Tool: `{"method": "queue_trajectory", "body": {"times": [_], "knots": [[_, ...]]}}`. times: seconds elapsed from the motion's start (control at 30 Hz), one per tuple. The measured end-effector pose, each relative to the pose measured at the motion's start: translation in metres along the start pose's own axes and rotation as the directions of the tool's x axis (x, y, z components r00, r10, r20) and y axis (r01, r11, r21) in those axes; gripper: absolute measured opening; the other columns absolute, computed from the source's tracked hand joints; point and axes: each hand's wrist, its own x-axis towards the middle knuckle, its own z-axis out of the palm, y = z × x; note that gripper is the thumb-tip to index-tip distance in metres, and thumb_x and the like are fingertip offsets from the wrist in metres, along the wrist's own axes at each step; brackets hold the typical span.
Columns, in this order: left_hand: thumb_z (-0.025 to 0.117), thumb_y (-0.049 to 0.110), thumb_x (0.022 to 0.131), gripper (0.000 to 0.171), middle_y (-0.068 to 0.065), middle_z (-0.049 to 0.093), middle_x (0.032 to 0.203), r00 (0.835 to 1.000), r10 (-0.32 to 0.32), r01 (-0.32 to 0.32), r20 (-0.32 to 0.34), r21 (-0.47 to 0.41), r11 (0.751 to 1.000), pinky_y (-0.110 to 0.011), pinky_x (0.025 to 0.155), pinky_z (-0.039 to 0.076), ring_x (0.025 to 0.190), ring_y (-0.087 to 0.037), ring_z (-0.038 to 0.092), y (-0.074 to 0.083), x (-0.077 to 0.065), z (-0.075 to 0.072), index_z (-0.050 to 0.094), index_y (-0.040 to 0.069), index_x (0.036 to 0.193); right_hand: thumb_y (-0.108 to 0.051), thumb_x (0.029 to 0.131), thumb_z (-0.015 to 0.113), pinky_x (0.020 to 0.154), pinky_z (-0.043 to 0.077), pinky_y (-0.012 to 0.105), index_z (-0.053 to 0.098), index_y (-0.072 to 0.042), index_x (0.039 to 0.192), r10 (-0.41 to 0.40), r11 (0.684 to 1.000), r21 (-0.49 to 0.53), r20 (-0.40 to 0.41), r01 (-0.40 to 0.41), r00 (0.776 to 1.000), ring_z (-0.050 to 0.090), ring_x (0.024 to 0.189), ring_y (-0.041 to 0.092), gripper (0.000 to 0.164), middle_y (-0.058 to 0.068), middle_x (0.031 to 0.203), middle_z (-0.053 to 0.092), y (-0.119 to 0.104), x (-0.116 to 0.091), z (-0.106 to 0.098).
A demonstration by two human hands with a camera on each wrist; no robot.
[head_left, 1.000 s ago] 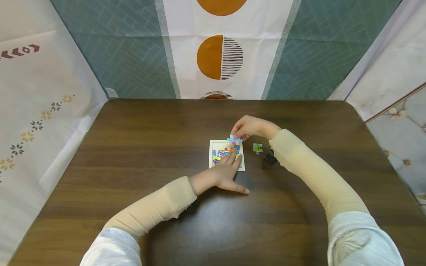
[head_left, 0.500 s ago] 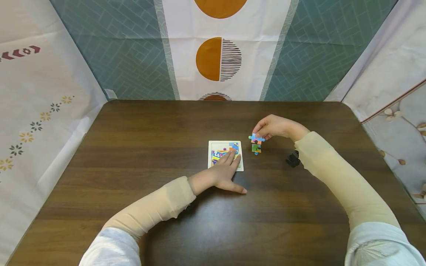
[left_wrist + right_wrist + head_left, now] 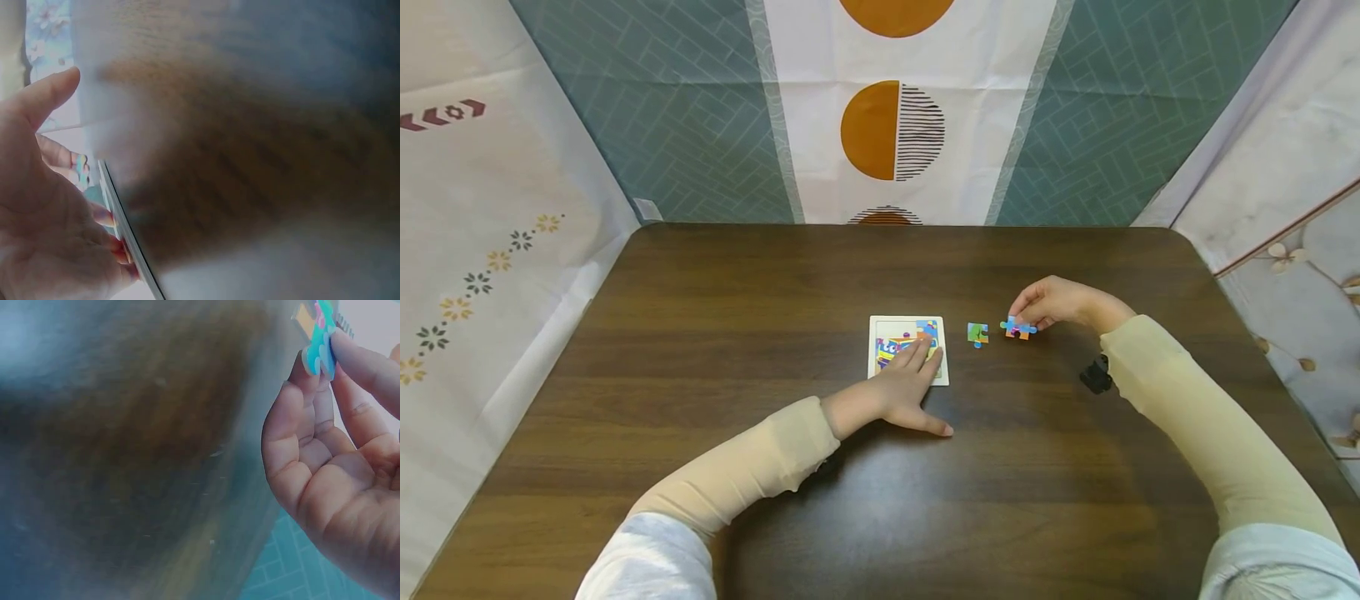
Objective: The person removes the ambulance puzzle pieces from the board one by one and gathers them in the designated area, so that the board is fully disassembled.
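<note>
A white-framed jigsaw puzzle board [image 3: 880,325] lies mid-table, with a bright picture partly filled in. My left hand [image 3: 904,397] rests on its lower right part with fingers spread, hiding some of the picture; in the left wrist view the fingertips touch the board [image 3: 128,234] along its edge. To the right, my right hand [image 3: 1056,302] pinches a blue, pink and orange jigsaw piece [image 3: 1018,328] between thumb and fingers. The right wrist view shows that piece [image 3: 320,347] edge-on at the fingertips. A green jigsaw piece [image 3: 977,334] lies between the board and my right hand.
The brown wooden table [image 3: 760,283] reaches back to a patterned cloth [image 3: 700,117] hanging behind it. Pale cloths hang at the left [image 3: 512,333] and right. A small black device [image 3: 1097,375] sits under the right wrist.
My right hand has moved right, away from the board and past the green piece, carrying the blue, pink and orange jigsaw piece. The left hand has stayed on the board.
</note>
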Motion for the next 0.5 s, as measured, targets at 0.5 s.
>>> {"method": "queue_trajectory", "body": {"times": [0.5], "knots": [[0.060, 0.061, 0.082, 0.104, -0.013, -0.008, 0.160, 1.000, 0.017, -0.018, -0.015, -0.006, 1.000, -0.038, 0.119, 0.006, 0.148, -0.027, -0.005, -0.004, 0.000, -0.002, 0.005, 0.008, 0.154, -0.007, 0.087, 0.066, 0.065, 0.046, 0.029, 0.068, 0.009, 0.100, -0.089, 0.989, -0.130, -0.161, 0.068, 0.983, 0.052, 0.071, 0.014, 0.021, 0.003, 0.082, 0.069, -0.001, 0.004, 0.020]]}}
